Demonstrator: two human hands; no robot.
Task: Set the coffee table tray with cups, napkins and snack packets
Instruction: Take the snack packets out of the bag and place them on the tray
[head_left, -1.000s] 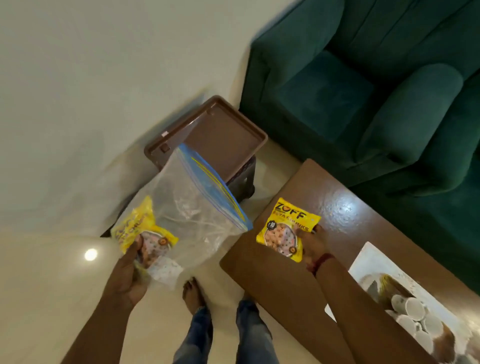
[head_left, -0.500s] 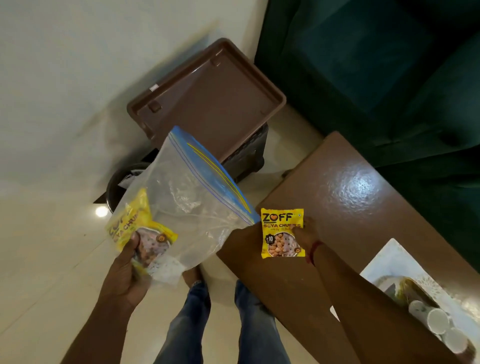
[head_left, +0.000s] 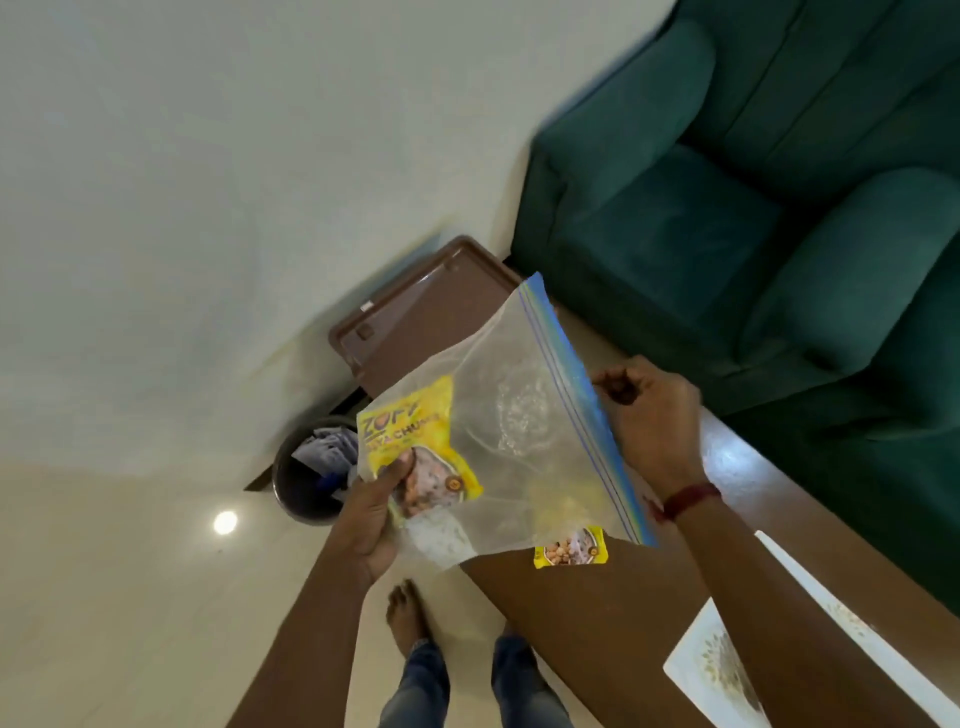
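**Holding zip bag (head_left: 519, 415) over coffee table (head_left: 737, 467)**

Gripping the bag's near-left corner with left hand (head_left: 371, 512), thumb pressed on 1 yellow snack packet (head_left: 415, 447) inside. Curling right hand (head_left: 649, 421) at the bag's blue zip edge; cannot tell whether pinching it. Lying flat on the table, partly under the bag: 2nd packet (head_left: 571, 553). Near right, white patterned tray (head_left: 722, 670). Far left, brown tray (head_left: 415, 322) and dark bin (head_left: 306, 488); far right, green sofa (head_left: 727, 208).

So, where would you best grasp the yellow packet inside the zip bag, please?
Pinch the soya chunks packet by its upper edge, entering the zip bag from its blue-striped mouth at right; the left hand grips its lower end through the plastic.
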